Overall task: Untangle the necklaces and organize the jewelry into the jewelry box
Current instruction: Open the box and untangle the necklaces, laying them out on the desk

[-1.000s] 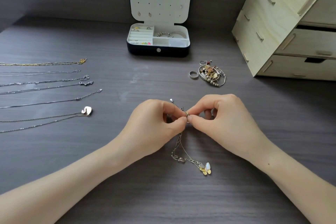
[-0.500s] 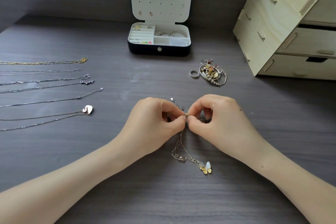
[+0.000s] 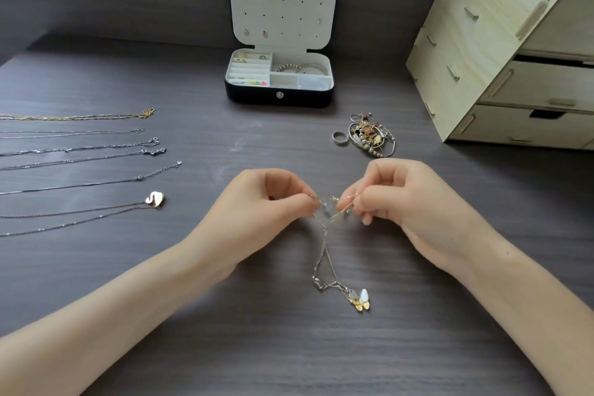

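Two bare hands work on a tangle of fine chains just above a dark grey, wood-grain tabletop (image 3: pixel 225 347). The left hand (image 3: pixel 257 212) pinches one strand between thumb and forefinger. The right hand (image 3: pixel 408 202) pinches another, its fingers (image 3: pixel 360 202) curled tight on the chain. The knot of the tangled necklaces (image 3: pixel 331 207) sits between the hands. Below it the strands cross and trail down to the tabletop, ending in a small silver charm (image 3: pixel 319 283) and a butterfly pendant (image 3: pixel 360 299) close to the person.

To do this step well, it seems best to pull gently and spread the strands sideways, so the knot loosens rather than tightens. Leaving the pendants resting on the tabletop should take their weight off the chains.

Several straightened necklaces (image 3: pixel 80 157) lie in a neat row on the left. The jewelry box (image 3: pixel 279 96) stands open at the back centre, lid upright, with rings and bracelets inside. A loose pile of jewelry (image 3: pixel 369 137) lies nearer and to the right of the box, with a ring (image 3: pixel 340 137) just beside it. A pale wooden drawer unit (image 3: pixel 482 58) stands at the far right, and a dark panel runs behind the tabletop.
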Tool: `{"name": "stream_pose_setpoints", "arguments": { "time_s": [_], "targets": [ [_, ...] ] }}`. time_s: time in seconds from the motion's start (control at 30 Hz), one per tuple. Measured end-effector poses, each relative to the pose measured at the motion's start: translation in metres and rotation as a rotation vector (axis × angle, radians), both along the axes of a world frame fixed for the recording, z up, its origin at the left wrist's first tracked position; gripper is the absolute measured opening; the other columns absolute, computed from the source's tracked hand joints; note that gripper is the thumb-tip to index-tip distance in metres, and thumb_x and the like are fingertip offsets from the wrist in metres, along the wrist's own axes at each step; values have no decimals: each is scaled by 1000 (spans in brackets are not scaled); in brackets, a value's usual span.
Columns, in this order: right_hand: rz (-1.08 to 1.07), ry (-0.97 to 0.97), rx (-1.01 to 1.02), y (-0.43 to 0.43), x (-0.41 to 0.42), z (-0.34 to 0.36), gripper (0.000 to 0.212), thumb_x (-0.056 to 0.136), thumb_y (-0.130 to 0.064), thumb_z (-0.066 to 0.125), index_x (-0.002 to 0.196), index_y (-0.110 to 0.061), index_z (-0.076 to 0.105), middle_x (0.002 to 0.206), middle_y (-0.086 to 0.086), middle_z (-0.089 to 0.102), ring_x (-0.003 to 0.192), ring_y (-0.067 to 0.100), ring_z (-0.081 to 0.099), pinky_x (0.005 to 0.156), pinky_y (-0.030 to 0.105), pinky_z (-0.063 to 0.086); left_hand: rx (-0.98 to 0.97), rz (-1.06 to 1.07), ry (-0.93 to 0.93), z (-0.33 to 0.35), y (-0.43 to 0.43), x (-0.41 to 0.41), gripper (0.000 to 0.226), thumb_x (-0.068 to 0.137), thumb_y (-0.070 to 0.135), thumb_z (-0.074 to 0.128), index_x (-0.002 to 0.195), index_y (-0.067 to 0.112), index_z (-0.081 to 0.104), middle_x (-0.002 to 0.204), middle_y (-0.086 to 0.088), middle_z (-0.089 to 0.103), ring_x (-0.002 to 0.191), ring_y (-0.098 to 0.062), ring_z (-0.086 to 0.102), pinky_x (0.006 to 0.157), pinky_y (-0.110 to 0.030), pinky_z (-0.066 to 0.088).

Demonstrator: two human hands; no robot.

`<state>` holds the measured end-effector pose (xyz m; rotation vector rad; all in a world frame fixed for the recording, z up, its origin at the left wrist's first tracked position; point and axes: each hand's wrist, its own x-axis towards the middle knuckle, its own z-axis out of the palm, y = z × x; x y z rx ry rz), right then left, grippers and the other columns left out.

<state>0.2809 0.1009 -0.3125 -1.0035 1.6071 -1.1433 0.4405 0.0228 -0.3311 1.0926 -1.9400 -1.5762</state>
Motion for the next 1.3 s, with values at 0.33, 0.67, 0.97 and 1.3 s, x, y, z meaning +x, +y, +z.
{"name": "stream_pose_setpoints", "arguments": {
  "time_s": [0.33, 0.67, 0.97, 1.3],
  "targets": [
    [-82, -644, 54, -4, -8, -1, 23, 45, 11, 45, 54, -9, 40, 67, 16, 64, 58, 19, 52, 56, 23, 49, 557, 29, 404, 9, -11, 6, 12, 58, 3, 47, 53, 10, 55, 67, -13, 66, 80, -23, 68, 77, -26, 55],
    [-54, -953, -48, -6, -7, -12, 19, 37, -2, 60, 50, -8, 49, 60, 9, 52, 56, 22, 52, 72, 35, 52, 846, 128, 573, 10, -12, -1, 9, 62, 6, 36, 60, 10, 44, 56, -12, 53, 58, -26, 62, 81, -36, 45],
    [54, -1084, -65, -9, -1, -11, 28, 51, 2, 62, 73, -8, 49, 59, 4, 37, 54, 18, 37, 59, 29, 46, 327, 23, 348, 0, -9, -9, 48, 66, -8, 62, 43, 20, 30, 43, 4, 27, 45, -14, 34, 50, -18, 36],
    [104, -692, 41, -7, 4, -10, 32, 55, 4, 70, 84, -8, 62, 48, -2, 36, 39, 9, 31, 33, 18, 31, 251, 89, 272, 5, -5, -10, 56, 98, 30, 38, 44, 21, 25, 43, 2, 21, 43, -20, 32, 48, -26, 32]
  ]
}}
